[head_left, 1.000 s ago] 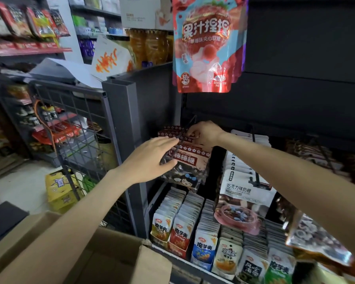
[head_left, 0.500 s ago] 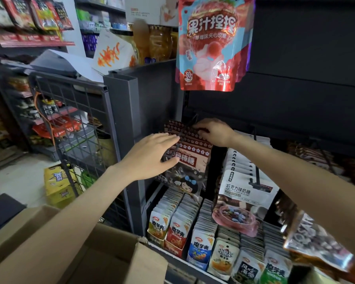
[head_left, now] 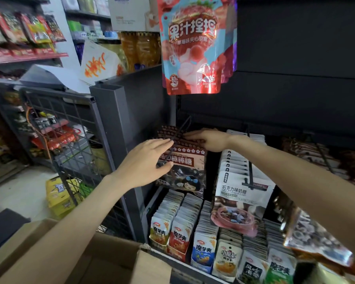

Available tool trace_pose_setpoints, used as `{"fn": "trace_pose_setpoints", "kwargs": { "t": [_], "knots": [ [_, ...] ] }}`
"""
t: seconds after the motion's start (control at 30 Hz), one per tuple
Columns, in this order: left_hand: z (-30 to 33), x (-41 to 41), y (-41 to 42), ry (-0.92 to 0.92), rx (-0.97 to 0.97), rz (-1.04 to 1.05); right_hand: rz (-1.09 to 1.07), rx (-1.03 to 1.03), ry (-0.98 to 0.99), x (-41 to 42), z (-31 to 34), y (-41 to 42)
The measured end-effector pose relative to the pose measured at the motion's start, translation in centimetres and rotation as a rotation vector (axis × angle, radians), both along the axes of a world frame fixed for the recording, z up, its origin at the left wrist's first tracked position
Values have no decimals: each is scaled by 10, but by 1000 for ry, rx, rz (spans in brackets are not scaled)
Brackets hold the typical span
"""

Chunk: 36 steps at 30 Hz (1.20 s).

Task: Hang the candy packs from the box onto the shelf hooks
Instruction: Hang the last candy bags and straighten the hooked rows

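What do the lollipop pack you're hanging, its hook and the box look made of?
Lollipop pack: likely thin plastic film, glossy, with a clear wrinkled window below the printed band. Hook: looks like thin dark metal wire, matte; coating unclear. Box: plain brown cardboard, matte, with folded flaps.

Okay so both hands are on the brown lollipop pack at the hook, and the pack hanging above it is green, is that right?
Not quite. The head view shows the pack above is red and pink, not green. Both the left hand and right hand are on the brown lollipop pack at the hook.
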<state>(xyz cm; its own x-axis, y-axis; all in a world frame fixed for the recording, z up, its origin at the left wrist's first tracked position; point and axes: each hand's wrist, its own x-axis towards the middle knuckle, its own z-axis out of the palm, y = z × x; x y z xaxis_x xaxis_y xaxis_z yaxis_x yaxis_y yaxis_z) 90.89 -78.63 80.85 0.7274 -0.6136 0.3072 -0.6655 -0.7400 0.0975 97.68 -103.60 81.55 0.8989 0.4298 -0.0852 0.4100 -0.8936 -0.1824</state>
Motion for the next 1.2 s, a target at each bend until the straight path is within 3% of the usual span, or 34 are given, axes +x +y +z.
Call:
{"fn": "trace_pose_setpoints", "kwargs": {
  "t": [0.13,0.23,0.37,0.47,0.8,0.87,1.0,1.2],
  "knots": [
    [-2,2,1,-2,4,0,-45,85,-232,-3,6,-14],
    [-3,2,2,-8,-9,-2,-98,-176,-371,-4,15,-24],
    [-5,4,2,-20,-14,-1,29,-377,-300,-3,19,-21],
    [-7,4,3,-27,-4,-4,24,-280,-227,-2,17,-17],
    [-7,4,3,-57,-6,3,143,-534,-379,5,23,-23],
    [-8,4,3,-86,-23,5,103,-483,-346,-2,25,-27],
    [-14,-2,1,-159,-190,20,18,-312,-340,-35,41,-27],
    [-41,-18,6,-131,-699,-25,-15,-213,-466,-101,58,-1]
  ]
}}
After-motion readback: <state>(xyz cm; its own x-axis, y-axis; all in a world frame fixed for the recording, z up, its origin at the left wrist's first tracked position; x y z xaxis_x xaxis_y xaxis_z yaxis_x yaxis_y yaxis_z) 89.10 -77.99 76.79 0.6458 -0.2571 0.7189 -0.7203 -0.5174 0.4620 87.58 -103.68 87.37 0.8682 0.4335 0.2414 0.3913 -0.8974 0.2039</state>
